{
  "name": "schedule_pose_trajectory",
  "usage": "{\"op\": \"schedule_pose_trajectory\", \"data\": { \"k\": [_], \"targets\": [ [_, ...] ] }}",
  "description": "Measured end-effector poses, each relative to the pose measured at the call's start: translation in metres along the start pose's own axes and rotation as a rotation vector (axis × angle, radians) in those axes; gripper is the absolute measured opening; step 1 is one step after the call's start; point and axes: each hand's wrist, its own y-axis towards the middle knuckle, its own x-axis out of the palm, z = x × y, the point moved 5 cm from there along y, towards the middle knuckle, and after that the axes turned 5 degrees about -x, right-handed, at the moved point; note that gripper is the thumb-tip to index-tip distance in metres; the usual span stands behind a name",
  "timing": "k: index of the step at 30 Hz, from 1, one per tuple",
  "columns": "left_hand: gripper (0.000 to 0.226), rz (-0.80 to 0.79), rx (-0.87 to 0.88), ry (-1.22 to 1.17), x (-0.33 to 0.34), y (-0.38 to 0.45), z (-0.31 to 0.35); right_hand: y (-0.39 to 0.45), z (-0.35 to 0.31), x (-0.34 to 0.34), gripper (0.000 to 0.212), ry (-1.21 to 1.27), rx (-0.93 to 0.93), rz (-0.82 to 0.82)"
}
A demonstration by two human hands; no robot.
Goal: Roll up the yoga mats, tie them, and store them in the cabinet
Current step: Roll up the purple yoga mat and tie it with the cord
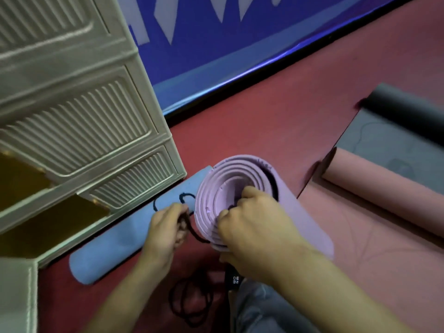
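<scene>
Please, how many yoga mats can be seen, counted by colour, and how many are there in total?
Blue mat, rolled, with a black cord on it: 1
Purple mat, rolled, held by both hands: 1
Pink mat, partly rolled: 1
Grey mat, partly rolled: 1
Total: 4

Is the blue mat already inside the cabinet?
No. The rolled blue mat lies on the red floor against the foot of the cabinet, outside it.
</scene>
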Motion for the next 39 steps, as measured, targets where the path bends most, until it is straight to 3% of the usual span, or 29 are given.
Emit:
{"op": "schedule_pose_trajectory", "data": {
  "k": [4,7,12,15,18,20,25,30,34,39],
  "targets": [
    [0.032,-0.272,0.24,0.17,0.027,-0.059,0.057,-0.027,-0.01,0.001,0.046,-0.108,-0.049,-0.06],
    [0.033,-0.445,0.399,0.434,0.074,-0.086,0.059,-0.056,-0.004,-0.001,0.037,-0.119,0.054,-0.045],
    [0.037,-0.43,0.407,0.459,0.122,-0.095,0.058,-0.112,0.019,-0.03,0.045,-0.046,0.176,-0.043],
    [0.04,-0.356,0.504,0.612,0.14,-0.105,0.062,-0.134,0.025,-0.04,0.043,-0.004,0.216,-0.049],
    [0.022,-0.4,0.56,0.699,0.154,-0.115,0.066,-0.156,0.031,-0.05,0.05,0.064,0.293,0.034],
    [0.01,-0.443,0.545,0.742,0.16,-0.119,0.067,-0.173,0.036,-0.052,0.051,0.063,0.343,0.197],
    [0.029,-0.462,0.834,1.051,0.171,-0.131,0.069,-0.191,0.038,-0.038,0.036,0.054,0.467,0.353],
    [0.034,-0.521,0.894,1.094,0.175,-0.131,0.07,-0.205,0.046,-0.029,0.047,0.055,0.496,0.414],
    [0.051,-0.584,0.86,1.16,0.182,-0.137,0.074,-0.217,0.044,-0.033,0.051,0.082,0.534,0.566],
    [0.047,-0.461,1.049,1.513,0.198,-0.152,0.067,-0.222,0.046,-0.031,0.058,0.143,0.421,0.515]
  ]
}}
